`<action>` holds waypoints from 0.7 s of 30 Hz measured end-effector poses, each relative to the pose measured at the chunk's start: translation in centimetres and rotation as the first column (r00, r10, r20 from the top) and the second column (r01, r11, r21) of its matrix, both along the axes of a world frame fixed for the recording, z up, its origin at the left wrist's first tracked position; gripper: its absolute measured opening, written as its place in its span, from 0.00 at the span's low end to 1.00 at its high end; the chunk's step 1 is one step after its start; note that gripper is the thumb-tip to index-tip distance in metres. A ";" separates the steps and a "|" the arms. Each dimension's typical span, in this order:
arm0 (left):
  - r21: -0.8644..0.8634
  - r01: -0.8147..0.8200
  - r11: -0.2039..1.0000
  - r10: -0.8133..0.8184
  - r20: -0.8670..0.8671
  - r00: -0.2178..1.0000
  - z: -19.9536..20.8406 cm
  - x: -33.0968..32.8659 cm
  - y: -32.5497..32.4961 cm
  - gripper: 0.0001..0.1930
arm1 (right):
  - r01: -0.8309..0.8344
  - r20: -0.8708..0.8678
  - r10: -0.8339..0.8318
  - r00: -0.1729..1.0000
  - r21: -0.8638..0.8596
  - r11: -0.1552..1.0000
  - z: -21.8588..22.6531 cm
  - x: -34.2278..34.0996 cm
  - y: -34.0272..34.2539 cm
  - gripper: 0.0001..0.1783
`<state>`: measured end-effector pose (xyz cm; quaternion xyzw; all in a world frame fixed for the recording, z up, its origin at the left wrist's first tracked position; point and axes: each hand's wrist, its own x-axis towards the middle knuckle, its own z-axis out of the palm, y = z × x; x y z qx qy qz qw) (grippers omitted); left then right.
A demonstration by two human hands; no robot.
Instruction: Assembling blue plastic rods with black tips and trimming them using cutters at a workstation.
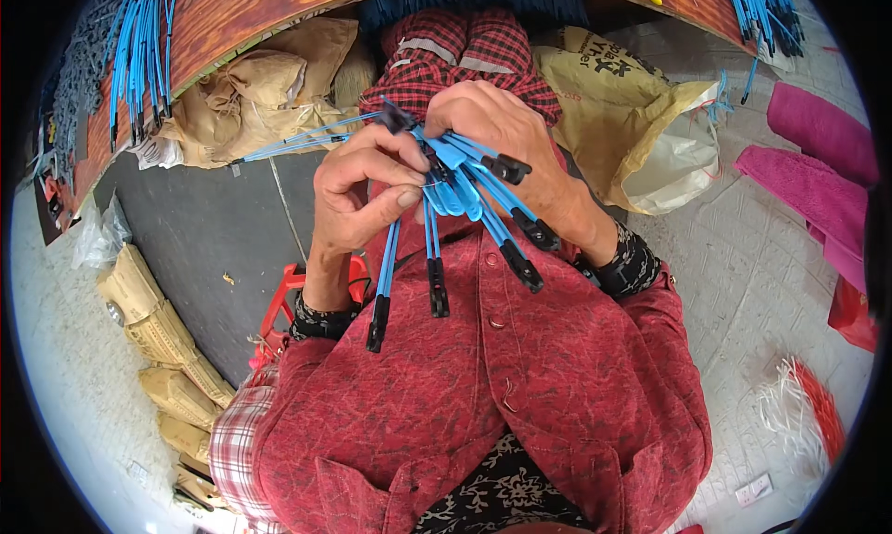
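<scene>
A bundle of thin blue plastic strips (497, 195) with black clip-like ends fans out in front of my chest. My right hand (516, 139) is closed around its upper part, and its far fingers are partly hidden. My left hand (362, 185) pinches with thumb and forefinger at the near-left side of the bundle, where a thin pale strand shows at the fingertips. Flat rounded blue ends (451, 195) cluster at the centre between both hands. Several black clips (437, 288) hang toward me, and more blue strips stick out to the left beyond my left hand.
A wooden table (251, 4) curves along the far side, bearing blue strips (144, 51) at left and more at right (762, 13). Brown sacks (260, 88) and an open yellowish bag (604, 116) stand under it. Magenta cloth (808, 181) lies at right; flattened sacks (167, 339) at left.
</scene>
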<state>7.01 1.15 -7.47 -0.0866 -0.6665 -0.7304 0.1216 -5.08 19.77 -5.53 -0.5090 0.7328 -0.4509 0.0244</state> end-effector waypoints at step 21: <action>-0.098 0.012 0.995 0.007 0.193 0.981 1.8 -0.3 0.4 0.17 | -0.001 0.021 0.002 1.000 -0.028 1.000 -0.2 -0.2 0.1 0.19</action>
